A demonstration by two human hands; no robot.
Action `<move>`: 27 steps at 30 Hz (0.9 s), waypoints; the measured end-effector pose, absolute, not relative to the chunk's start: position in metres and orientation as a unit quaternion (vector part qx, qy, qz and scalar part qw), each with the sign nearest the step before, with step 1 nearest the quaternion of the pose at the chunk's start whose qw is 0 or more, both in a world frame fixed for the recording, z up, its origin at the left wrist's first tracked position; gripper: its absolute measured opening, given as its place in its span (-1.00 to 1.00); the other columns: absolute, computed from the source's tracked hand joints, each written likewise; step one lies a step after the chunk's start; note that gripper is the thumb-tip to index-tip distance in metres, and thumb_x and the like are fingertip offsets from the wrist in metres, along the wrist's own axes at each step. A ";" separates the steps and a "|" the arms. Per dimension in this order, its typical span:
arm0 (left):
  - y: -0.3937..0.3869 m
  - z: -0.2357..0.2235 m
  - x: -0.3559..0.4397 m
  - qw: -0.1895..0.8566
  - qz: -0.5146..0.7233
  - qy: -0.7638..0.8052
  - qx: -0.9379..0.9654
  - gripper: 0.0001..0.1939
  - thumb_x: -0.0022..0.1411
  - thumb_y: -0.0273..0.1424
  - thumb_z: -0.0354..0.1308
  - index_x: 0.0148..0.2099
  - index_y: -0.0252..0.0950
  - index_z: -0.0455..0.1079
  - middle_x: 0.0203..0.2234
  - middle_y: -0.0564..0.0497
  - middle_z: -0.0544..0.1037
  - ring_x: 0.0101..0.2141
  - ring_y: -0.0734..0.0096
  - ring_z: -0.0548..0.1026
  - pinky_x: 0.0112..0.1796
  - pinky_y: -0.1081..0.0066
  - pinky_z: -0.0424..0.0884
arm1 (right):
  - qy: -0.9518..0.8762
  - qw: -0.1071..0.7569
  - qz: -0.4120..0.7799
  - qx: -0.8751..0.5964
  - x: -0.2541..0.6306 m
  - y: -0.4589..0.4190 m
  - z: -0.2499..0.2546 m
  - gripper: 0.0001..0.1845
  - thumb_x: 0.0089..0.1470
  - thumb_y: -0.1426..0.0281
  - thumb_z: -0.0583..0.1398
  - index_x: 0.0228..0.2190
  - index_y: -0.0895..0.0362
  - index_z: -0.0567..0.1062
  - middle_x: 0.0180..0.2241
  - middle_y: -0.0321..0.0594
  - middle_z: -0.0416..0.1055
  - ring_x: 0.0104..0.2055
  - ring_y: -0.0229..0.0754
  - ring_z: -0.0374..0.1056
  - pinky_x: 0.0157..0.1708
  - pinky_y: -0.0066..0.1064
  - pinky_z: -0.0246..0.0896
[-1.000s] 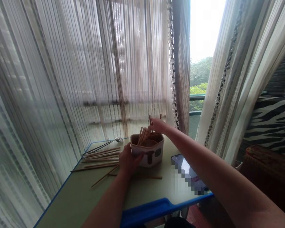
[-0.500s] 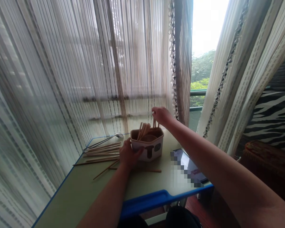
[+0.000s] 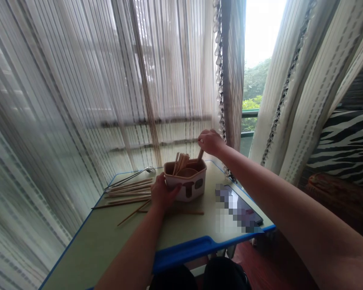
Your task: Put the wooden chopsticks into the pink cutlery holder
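A white utensil holder (image 3: 190, 186) with brown markings stands on the small green table (image 3: 115, 237). Several wooden chopsticks (image 3: 180, 162) lean upright in its left compartment. My left hand (image 3: 163, 194) grips the holder's near left side. My right hand (image 3: 210, 141) hovers above the holder's far right corner, fingers pinched on the top of a brown stick (image 3: 200, 154) whose lower end reaches into the holder.
More loose chopsticks (image 3: 130, 193) and a metal ladle (image 3: 139, 175) lie on the table's left part. A dark phone or tablet (image 3: 240, 207) lies at the right. One stick (image 3: 187, 212) lies before the holder. Striped curtains (image 3: 109, 80) hang close behind; the table has a blue rim (image 3: 184, 253).
My right hand has risen from the holder's rim, drawing the brown stick upward. The left hand has kept its grip on the holder. The camera view shifted slightly.
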State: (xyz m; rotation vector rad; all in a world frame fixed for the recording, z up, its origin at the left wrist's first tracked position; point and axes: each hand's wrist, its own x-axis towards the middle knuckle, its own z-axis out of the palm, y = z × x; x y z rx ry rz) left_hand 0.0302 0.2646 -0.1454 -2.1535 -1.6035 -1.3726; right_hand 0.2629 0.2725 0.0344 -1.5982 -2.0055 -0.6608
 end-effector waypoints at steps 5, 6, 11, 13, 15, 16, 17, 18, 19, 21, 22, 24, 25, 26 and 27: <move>0.265 -0.146 0.030 0.061 -0.454 -0.531 -0.712 -0.32 -0.02 0.02 0.10 0.06 -0.28 0.15 -0.15 -0.14 0.38 -0.19 0.14 0.41 -0.20 0.20 0.30 | -0.795 0.265 -0.239 -0.492 0.238 0.259 0.029 -0.75 0.03 0.42 0.08 -0.27 0.15 0.51 -0.09 -0.12 0.37 0.00 0.00 0.15 -0.01 -0.17 0.02; 0.265 -0.146 0.030 0.060 -0.454 -0.532 -0.712 -0.32 -0.02 0.02 0.10 0.06 -0.28 0.15 -0.15 -0.13 0.38 -0.19 0.14 0.41 -0.19 0.20 0.30 | -0.813 0.265 -0.204 -0.476 0.231 0.258 0.027 -0.73 0.04 0.42 0.06 -0.23 0.16 0.49 -0.09 -0.11 0.37 -0.01 -0.05 0.19 -0.01 -0.21 0.04; 0.264 -0.146 0.030 0.054 -0.443 -0.537 -0.716 -0.31 -0.01 0.03 0.09 0.07 -0.28 0.13 -0.15 -0.13 0.38 -0.18 0.14 0.41 -0.19 0.20 0.29 | -0.744 0.326 0.022 -0.584 0.196 0.270 0.009 -0.56 0.12 0.25 0.02 -0.05 0.27 0.35 -0.03 0.14 0.33 0.01 0.05 0.24 -0.06 -0.20 0.13; 0.263 -0.145 0.030 0.052 -0.442 -0.538 -0.716 -0.31 -0.01 0.03 0.09 0.07 -0.28 0.13 -0.15 -0.13 0.37 -0.17 0.13 0.40 -0.17 0.20 0.29 | -0.711 0.340 0.068 -0.612 0.188 0.278 0.002 -0.55 0.12 0.24 0.01 -0.06 0.28 0.34 -0.06 0.19 0.34 0.00 0.09 0.26 -0.10 -0.19 0.16; 0.262 -0.145 0.030 0.050 -0.443 -0.539 -0.714 -0.30 -0.02 0.03 0.09 0.07 -0.27 0.13 -0.14 -0.13 0.37 -0.17 0.13 0.40 -0.16 0.19 0.28 | -0.692 0.354 0.088 -0.623 0.182 0.284 -0.004 -0.55 0.12 0.25 0.00 -0.05 0.29 0.33 -0.08 0.19 0.36 -0.04 0.08 0.30 -0.15 -0.22 0.20; 0.262 -0.145 0.030 0.048 -0.444 -0.539 -0.714 -0.30 -0.02 0.03 0.10 0.07 -0.27 0.12 -0.14 -0.13 0.37 -0.16 0.13 0.40 -0.15 0.19 0.28 | -0.683 0.360 0.097 -0.628 0.179 0.286 -0.007 -0.55 0.12 0.25 -0.01 -0.05 0.29 0.32 -0.08 0.18 0.36 -0.06 0.05 0.31 -0.17 -0.24 0.21; 0.262 -0.144 0.030 0.047 -0.445 -0.539 -0.714 -0.30 -0.02 0.03 0.10 0.07 -0.27 0.12 -0.13 -0.13 0.36 -0.15 0.13 0.39 -0.15 0.19 0.28 | -0.676 0.365 0.104 -0.631 0.176 0.287 -0.009 -0.55 0.12 0.25 -0.01 -0.05 0.29 0.31 -0.08 0.16 0.36 -0.08 0.02 0.33 -0.19 -0.26 0.22; 0.262 -0.144 0.030 0.047 -0.447 -0.538 -0.713 -0.29 -0.02 0.03 0.10 0.08 -0.27 0.11 -0.13 -0.14 0.36 -0.15 0.12 0.39 -0.14 0.19 0.28 | -0.669 0.373 0.111 -0.633 0.174 0.288 -0.010 -0.55 0.12 0.25 -0.02 -0.06 0.28 0.32 -0.09 0.14 0.37 -0.10 -0.01 0.34 -0.20 -0.29 0.23; 0.263 -0.144 0.030 0.047 -0.448 -0.537 -0.713 -0.29 -0.02 0.03 0.10 0.08 -0.28 0.11 -0.13 -0.14 0.36 -0.15 0.12 0.39 -0.15 0.19 0.28 | -0.663 0.385 0.119 -0.631 0.170 0.287 -0.011 -0.56 0.12 0.24 -0.02 -0.08 0.27 0.33 -0.10 0.12 0.38 -0.12 -0.04 0.35 -0.22 -0.31 0.23; 0.263 -0.145 0.031 0.045 -0.448 -0.537 -0.713 -0.28 -0.03 0.03 0.10 0.08 -0.29 0.11 -0.15 -0.14 0.37 -0.16 0.12 0.40 -0.16 0.19 0.28 | -0.655 0.423 0.144 -0.609 0.163 0.286 -0.012 -0.60 0.13 0.24 -0.03 -0.14 0.24 0.36 -0.15 0.05 0.40 -0.16 -0.09 0.36 -0.23 -0.33 0.24; 0.263 -0.145 0.031 0.044 -0.448 -0.537 -0.713 -0.28 -0.03 0.03 0.11 0.08 -0.29 0.12 -0.17 -0.14 0.38 -0.17 0.12 0.40 -0.17 0.19 0.29 | -0.654 0.445 0.160 -0.591 0.159 0.285 -0.012 -0.61 0.12 0.23 -0.04 -0.17 0.23 0.38 -0.18 0.01 0.42 -0.17 -0.11 0.36 -0.23 -0.33 0.24; 0.263 -0.145 0.031 0.040 -0.451 -0.533 -0.715 -0.28 -0.04 0.03 0.11 0.07 -0.29 0.12 -0.18 -0.13 0.38 -0.19 0.12 0.41 -0.18 0.19 0.29 | -0.654 0.481 0.191 -0.552 0.151 0.281 -0.012 -0.62 0.11 0.22 -0.02 -0.20 0.21 0.38 -0.22 -0.04 0.42 -0.19 -0.13 0.35 -0.22 -0.32 0.24; 0.263 -0.145 0.031 0.039 -0.453 -0.532 -0.715 -0.28 -0.04 0.04 0.11 0.07 -0.30 0.12 -0.18 -0.14 0.38 -0.19 0.12 0.41 -0.18 0.19 0.29 | -0.654 0.492 0.202 -0.538 0.147 0.279 -0.011 -0.62 0.09 0.21 0.00 -0.19 0.21 0.38 -0.20 -0.06 0.42 -0.19 -0.14 0.35 -0.21 -0.32 0.24; 0.263 -0.145 0.031 0.036 -0.455 -0.531 -0.714 -0.27 -0.04 0.04 0.11 0.07 -0.31 0.13 -0.18 -0.14 0.38 -0.19 0.12 0.41 -0.18 0.19 0.29 | -0.653 0.502 0.212 -0.526 0.143 0.277 -0.011 -0.61 0.07 0.20 0.04 -0.17 0.21 0.36 -0.18 -0.05 0.40 -0.17 -0.14 0.34 -0.19 -0.32 0.24; 0.262 -0.145 0.032 0.034 -0.457 -0.532 -0.712 -0.26 -0.04 0.04 0.11 0.07 -0.31 0.13 -0.18 -0.15 0.38 -0.18 0.11 0.40 -0.17 0.18 0.29 | -0.649 0.513 0.223 -0.516 0.140 0.275 -0.011 -0.59 0.04 0.20 0.07 -0.14 0.21 0.35 -0.14 -0.04 0.38 -0.15 -0.14 0.33 -0.18 -0.32 0.24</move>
